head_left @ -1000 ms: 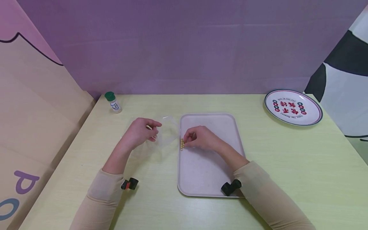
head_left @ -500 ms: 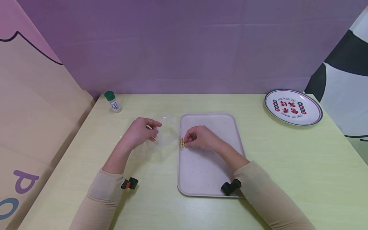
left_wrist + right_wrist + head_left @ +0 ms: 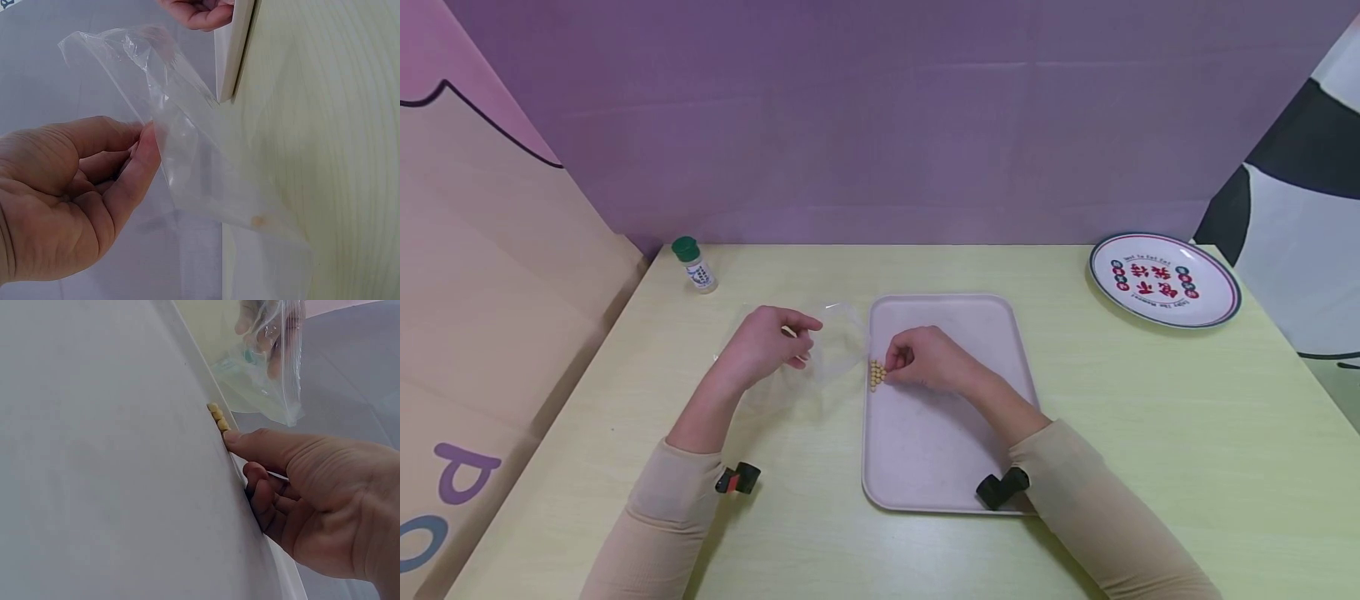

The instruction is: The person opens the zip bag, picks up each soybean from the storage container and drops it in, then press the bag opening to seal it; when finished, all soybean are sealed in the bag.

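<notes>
Head view: left hand (image 3: pixel 771 337) pinches a clear bag (image 3: pixel 842 337), which shows to its right above the surface (image 3: pixel 805 533). Right hand (image 3: pixel 928 358) is over the tray (image 3: pixel 936 450), fingers curled in, fingertips at a small cluster of round yellow pieces (image 3: pixel 876 377). Pieces lie on the tray just left of those fingertips, by the edge facing the left hand. Green-capped bottle (image 3: pixel 696 268) beyond the left hand, off to its left. Plate (image 3: pixel 1161 308) with red characters well to the right of the right hand and beyond it. Purple backdrop (image 3: pixel 895 125) behind both.

Left wrist view: thumb and index finger grip the bag; see-through, creased, extending past the fingertips. Right hand partly in frame beyond the bag, at the tray.

Right wrist view: thumb tip touches the end of a row of at least 3 yellow pieces beside the tray's raised edge. Other fingers curled; can't tell if it pinches a piece. Left hand and bag show past the pieces.
</notes>
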The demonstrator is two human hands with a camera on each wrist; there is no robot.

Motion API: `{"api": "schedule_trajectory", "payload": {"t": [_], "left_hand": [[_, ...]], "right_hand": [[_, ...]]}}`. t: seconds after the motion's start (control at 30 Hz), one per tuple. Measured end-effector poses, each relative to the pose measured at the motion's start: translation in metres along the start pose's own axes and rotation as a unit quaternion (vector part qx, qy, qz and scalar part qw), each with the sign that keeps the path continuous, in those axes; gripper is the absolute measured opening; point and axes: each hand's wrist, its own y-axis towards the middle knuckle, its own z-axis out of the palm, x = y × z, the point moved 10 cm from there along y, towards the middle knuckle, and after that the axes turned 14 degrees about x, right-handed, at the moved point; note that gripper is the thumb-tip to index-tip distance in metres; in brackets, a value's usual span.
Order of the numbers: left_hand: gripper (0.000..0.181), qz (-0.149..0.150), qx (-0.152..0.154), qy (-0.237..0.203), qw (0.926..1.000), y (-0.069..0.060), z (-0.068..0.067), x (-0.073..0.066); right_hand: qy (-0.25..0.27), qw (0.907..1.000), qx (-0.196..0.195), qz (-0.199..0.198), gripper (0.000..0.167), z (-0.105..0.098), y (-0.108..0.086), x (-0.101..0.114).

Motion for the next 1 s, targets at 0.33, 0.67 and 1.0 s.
{"api": "schedule_trajectory", "payload": {"t": [0.33,0.67,1.0], "left_hand": [[0.03,-0.002,0.003,0.004,1.0,0.0002,0.0007,-0.0004],[0.031,-0.007,0.006,0.003,1.0,0.0,0.0019,0.0007],[0.031,-0.01,0.005,0.002,0.9999,-0.0006,0.0011,0.0004]], "right_hand": [[0.001,0.9999,0.004,0.01,0.011,0.0006,0.0001,-0.0018],[-0.002,0.9999,0.005,0.012,0.01,0.0012,0.0001,-0.0024],[-0.008,0.9998,0.012,0.01,0.005,0.0014,0.0009,-0.0025]]}}
